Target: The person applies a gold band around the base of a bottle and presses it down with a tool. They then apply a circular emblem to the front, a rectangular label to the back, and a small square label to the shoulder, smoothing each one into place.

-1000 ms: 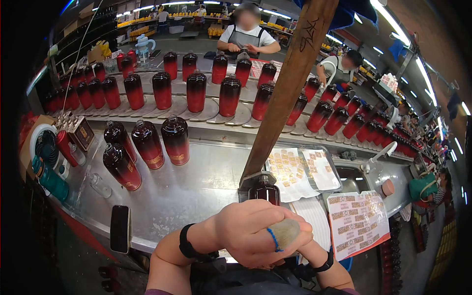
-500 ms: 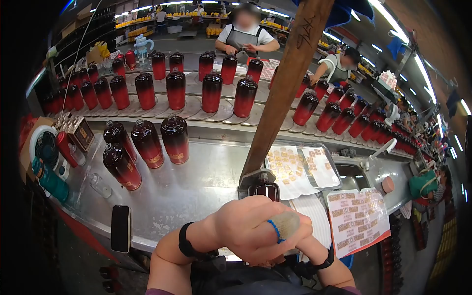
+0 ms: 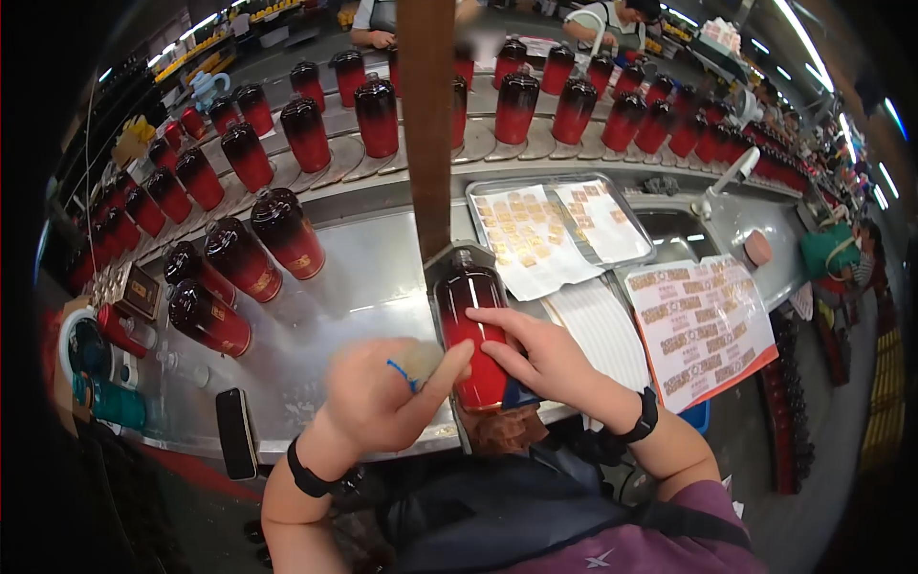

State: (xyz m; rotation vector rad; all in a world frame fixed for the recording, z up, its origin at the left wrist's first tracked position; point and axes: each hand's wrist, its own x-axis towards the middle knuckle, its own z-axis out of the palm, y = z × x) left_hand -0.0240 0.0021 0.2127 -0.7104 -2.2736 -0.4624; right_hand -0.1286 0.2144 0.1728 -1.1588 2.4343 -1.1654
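A dark-to-red bottle (image 3: 470, 297) lies tilted in a metal holder at the foot of the wooden post, its base toward me. My right hand (image 3: 550, 359) rests on the bottle's right side, thumb and fingers apart. At its left edge is my left hand (image 3: 382, 390), blurred, with a pale finger cover edged in blue and its fingers curled together near the glass; anything between them is too small to tell. Beside the holder lie a tray (image 3: 643, 251) with sheets of gold labels, a stack of white paper (image 3: 602, 335) and a printed label sheet (image 3: 703, 325).
Several red bottles (image 3: 239, 258) stand on the metal bench at left, near a phone (image 3: 235, 432) and a small clear bottle (image 3: 186, 369). Behind runs a conveyor (image 3: 344, 170) of bottles. A wooden post (image 3: 427, 134) rises centrally. Two people work beyond; a sink (image 3: 669, 234) is right.
The view has shifted. My hands, before overlapping in front of the bottle, have moved apart to its two sides, and its red body now shows.
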